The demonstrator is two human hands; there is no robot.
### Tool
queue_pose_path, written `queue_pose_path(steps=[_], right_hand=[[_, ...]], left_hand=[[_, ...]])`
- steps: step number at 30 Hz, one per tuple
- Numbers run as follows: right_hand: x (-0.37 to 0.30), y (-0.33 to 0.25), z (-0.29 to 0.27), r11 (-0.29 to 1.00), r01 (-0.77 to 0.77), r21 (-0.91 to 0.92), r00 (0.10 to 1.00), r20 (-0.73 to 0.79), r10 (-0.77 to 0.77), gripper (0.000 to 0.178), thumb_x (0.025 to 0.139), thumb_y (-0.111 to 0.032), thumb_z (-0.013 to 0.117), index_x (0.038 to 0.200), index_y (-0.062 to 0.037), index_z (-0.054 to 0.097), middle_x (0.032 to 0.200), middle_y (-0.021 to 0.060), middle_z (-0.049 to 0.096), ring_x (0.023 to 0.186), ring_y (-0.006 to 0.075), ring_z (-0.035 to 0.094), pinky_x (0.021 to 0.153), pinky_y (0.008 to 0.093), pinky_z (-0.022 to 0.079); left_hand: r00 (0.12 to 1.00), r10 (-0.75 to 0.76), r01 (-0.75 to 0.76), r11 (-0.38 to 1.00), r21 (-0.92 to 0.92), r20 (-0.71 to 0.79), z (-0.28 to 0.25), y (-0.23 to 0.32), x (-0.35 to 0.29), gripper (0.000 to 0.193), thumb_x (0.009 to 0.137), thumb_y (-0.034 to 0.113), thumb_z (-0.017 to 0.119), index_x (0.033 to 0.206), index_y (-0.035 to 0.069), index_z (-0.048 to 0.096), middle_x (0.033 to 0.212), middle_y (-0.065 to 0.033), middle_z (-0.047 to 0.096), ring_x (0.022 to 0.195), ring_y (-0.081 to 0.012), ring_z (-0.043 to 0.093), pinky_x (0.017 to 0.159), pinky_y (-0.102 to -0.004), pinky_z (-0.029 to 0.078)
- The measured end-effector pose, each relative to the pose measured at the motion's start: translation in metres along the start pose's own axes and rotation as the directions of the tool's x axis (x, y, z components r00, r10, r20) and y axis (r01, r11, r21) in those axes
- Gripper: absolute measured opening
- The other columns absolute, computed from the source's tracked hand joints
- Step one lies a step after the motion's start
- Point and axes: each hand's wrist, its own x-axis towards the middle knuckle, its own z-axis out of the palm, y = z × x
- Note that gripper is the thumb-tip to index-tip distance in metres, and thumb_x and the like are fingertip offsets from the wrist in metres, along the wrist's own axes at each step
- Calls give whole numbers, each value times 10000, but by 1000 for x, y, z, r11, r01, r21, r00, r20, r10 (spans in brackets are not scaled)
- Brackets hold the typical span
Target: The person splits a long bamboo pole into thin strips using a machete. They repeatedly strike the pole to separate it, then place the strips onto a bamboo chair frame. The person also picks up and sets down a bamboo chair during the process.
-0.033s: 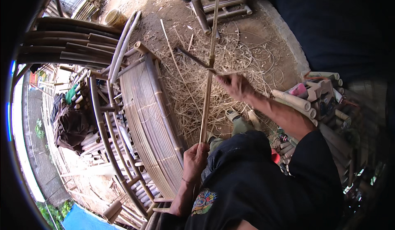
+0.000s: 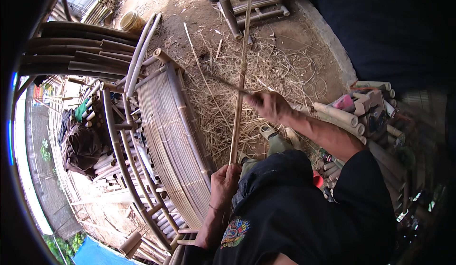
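My left hand is closed round the near end of a long, narrow bamboo strip. The strip slants up and away from me, past the shavings on the ground. My right hand grips a knife with a long, dark blade, blurred by motion. The blade lies across the strip near its middle and points left. Whether its edge bites into the bamboo I cannot tell. The knife's handle is mostly hidden in my fingers.
Left of me stands a bamboo bench with a slatted top. Pale shavings litter the ground ahead. Cut bamboo tubes lie at the right, near a cardboard box. A bamboo frame stands at the far side.
My right hand and the knife have moved a little toward me along the bamboo strip. My left hand keeps its hold on the near end.
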Motion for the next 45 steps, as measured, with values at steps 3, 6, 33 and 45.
queue_pose_path(steps=[3, 6, 33, 45], right_hand=[[-23, -9, 26, 793, 548, -268, 782, -172, -599, 579, 911, -639, 423, 824, -75, 515, 503, 65, 498, 390, 181, 509, 367, 393, 444], [12, 51, 12, 924, -36, -381, 986, -166, -31, 622, 883, -686, 422, 831, -72, 511, 481, 51, 473, 432, 176, 518, 365, 349, 433], [102, 273, 250, 711, -656, 255, 616, 725, 308, 560, 871, -525, 576, 849, 34, 612, 786, 263, 639, 778, 405, 639, 699, 471, 483], [111, 256, 237, 947, 7, 322, 892, 425, -151, 318, 881, -326, 616, 902, -26, 513, 671, 116, 564, 530, 251, 595, 438, 351, 517]], left_hand=[[1000, 9, -9, 1000, 5, 3, -7, -2, 4, 364, 963, 380, 542, 815, 50, 583, 580, 66, 431, 463, -33, 376, 412, -197, 281], [996, -92, 92, 990, 108, -11, -8, -7, -7, 355, 969, 367, 538, 831, 43, 584, 582, 64, 439, 459, -32, 372, 409, -196, 274], [700, -714, 714, 698, 58, -33, -21, -26, 284, 325, 996, 258, 487, 947, -31, 627, 604, 2, 538, 420, -59, 465, 402, -196, 365], [611, -789, 787, 614, -56, -64, -1, 2, 319, 310, 988, 230, 500, 963, -49, 633, 606, -23, 540, 398, -81, 470, 390, -204, 369]])
